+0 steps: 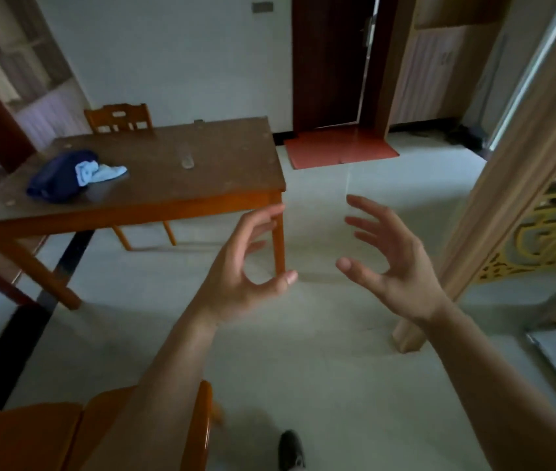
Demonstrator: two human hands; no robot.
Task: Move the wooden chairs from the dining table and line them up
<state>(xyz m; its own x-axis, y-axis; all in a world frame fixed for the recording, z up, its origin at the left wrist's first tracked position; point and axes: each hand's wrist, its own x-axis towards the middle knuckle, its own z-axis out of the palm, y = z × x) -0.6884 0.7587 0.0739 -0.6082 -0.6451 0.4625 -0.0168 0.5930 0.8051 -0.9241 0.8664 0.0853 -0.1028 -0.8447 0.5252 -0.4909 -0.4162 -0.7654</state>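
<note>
1. The table [167, 158] has one wooden chair [120, 119] tucked at its far side, not yet moved.
2. Chair seats [49, 436] sit low by the person's left arm, seemingly lined up already.
3. Both the left hand [246, 266] and right hand [395, 263] are spread, empty.
4. No containers; only bundled cloth [69, 175] on the table.

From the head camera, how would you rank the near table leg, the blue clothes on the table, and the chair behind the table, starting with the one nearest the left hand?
1. Near table leg: just behind the left hand, at the table's near right corner.
2. Blue clothes: on the tabletop's left part.
3. Chair behind the table: on the far side, by the wall.
</note>
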